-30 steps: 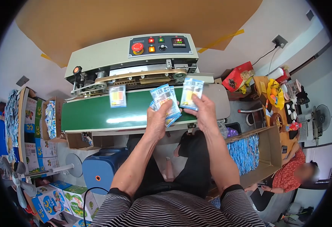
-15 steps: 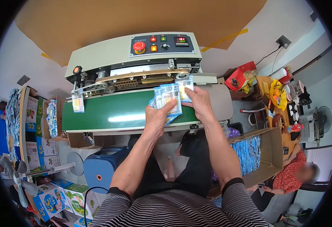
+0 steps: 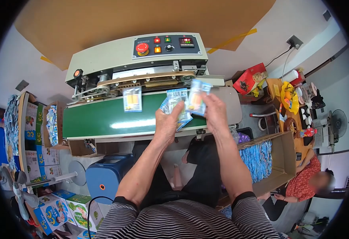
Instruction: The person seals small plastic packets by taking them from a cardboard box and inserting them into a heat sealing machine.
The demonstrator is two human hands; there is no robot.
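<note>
In my left hand point(image 3: 168, 124) is a small fanned stack of clear sachets point(image 3: 176, 95) with blue striped edges, my thumb pressed on top. My right hand point(image 3: 216, 113) pinches a single sachet point(image 3: 198, 97), blurred by motion, just right of the stack. Both hands are over the right part of the green conveyor belt point(image 3: 90, 119). Further left, another sachet point(image 3: 132, 101) with yellowish contents hangs with its top edge at the band sealer point(image 3: 114, 59).
A carton point(image 3: 282, 159) packed with blue sachets stands at my right, near a seated person in red point(image 3: 304, 185). A blue bin point(image 3: 106, 177), printed boxes point(image 3: 55, 211) and a fan point(image 3: 19, 187) are on the left. A cluttered table point(image 3: 280, 93) is far right.
The sachet at the belt's far left end is gone from there. One now hangs at the sealer's middle left. My right hand has drawn slightly back from the sealer's entry, holding a sachet.
</note>
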